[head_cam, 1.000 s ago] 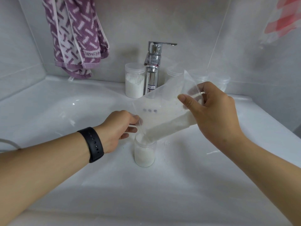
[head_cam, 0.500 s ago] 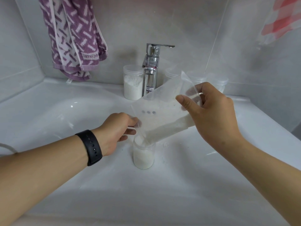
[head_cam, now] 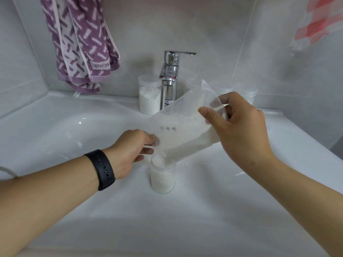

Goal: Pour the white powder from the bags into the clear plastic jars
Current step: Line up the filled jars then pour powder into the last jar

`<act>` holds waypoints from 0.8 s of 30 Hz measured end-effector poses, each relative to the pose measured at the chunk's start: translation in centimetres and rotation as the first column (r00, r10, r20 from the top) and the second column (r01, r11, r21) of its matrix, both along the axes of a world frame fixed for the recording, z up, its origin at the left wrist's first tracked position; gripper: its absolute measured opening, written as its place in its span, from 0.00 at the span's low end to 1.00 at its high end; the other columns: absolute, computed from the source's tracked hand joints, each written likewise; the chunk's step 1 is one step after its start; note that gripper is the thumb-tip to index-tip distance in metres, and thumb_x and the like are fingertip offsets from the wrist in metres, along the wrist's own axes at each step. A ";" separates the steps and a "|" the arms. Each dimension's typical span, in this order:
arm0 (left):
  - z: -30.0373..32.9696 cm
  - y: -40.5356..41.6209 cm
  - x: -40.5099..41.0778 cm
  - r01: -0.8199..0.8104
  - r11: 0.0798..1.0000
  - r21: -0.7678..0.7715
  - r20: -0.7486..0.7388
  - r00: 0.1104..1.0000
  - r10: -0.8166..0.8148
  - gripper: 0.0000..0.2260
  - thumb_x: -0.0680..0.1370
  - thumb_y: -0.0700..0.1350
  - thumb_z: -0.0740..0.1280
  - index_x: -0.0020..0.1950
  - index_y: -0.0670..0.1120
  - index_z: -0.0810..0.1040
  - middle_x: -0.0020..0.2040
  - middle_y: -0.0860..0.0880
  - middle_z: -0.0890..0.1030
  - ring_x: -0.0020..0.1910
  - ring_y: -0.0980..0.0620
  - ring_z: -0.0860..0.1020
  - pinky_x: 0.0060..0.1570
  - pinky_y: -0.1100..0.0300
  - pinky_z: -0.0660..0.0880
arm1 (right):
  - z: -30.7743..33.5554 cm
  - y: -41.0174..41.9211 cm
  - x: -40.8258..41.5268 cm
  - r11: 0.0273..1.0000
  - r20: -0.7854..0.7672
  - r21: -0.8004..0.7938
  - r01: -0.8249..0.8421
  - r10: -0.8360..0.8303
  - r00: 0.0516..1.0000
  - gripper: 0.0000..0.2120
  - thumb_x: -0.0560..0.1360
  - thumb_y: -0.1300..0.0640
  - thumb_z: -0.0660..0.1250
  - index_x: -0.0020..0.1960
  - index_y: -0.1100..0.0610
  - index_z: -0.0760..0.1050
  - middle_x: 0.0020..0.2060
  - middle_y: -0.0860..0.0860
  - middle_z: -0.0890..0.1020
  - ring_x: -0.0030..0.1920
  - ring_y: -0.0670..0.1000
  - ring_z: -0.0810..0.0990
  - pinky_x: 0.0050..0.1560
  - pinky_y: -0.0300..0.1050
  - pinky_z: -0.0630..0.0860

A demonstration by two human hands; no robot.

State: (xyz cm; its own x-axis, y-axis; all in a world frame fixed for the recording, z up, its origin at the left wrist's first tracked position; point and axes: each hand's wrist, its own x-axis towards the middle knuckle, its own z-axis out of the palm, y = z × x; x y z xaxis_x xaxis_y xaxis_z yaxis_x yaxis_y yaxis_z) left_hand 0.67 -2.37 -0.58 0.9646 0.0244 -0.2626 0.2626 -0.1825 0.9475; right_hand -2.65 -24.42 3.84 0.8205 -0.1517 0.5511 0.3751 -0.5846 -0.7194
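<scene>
A clear plastic bag (head_cam: 182, 134), marked with three small dark dots and holding white powder (head_cam: 193, 145) heaped along its lower side, is tilted with its open corner in the mouth of a clear plastic jar (head_cam: 162, 176) that stands upright in the white sink (head_cam: 55, 130) and is largely full of powder. The left hand (head_cam: 133, 151), a black band (head_cam: 101, 169) on its wrist, pinches the bag's lower edge by the jar's mouth, and the right hand (head_cam: 239, 127) grips the raised end between thumb and curled fingers. Behind, a second, partly filled jar (head_cam: 150, 97) stands just left of the chrome tap (head_cam: 169, 80), whose small label is too fine to read, and the purple towel (head_cam: 81, 43) carries woven letters too unclear to read.
</scene>
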 end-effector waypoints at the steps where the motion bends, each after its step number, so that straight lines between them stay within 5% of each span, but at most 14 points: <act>1: 0.0 0.0 0.0 0.000 1.000 0.003 0.000 1.000 0.000 0.10 0.81 0.44 0.65 0.44 0.48 0.84 0.46 0.54 0.85 0.43 0.53 0.81 0.53 0.56 0.72 | 0.0 0.0 0.0 1.000 -0.001 0.003 -0.001 0.001 1.000 0.12 0.75 0.43 0.74 0.50 0.51 0.78 0.36 0.52 0.83 0.32 0.46 0.75 0.32 0.31 0.69; 13: 0.0 0.1 -0.1 0.010 1.000 0.010 0.004 1.000 -0.010 0.12 0.81 0.44 0.64 0.41 0.48 0.84 0.43 0.55 0.84 0.42 0.53 0.80 0.50 0.56 0.71 | 0.1 -0.1 -0.1 1.000 0.017 -0.023 0.005 -0.005 1.000 0.12 0.75 0.43 0.73 0.49 0.50 0.78 0.36 0.54 0.83 0.34 0.51 0.75 0.32 0.34 0.70; 24: -0.1 0.1 -0.2 0.013 1.000 0.007 -0.002 1.000 -0.013 0.12 0.81 0.45 0.64 0.42 0.48 0.84 0.44 0.55 0.83 0.43 0.53 0.80 0.51 0.56 0.71 | 0.4 0.0 -0.2 0.999 0.032 -0.029 0.016 -0.015 0.999 0.12 0.75 0.44 0.74 0.49 0.51 0.78 0.34 0.53 0.82 0.30 0.44 0.73 0.32 0.31 0.68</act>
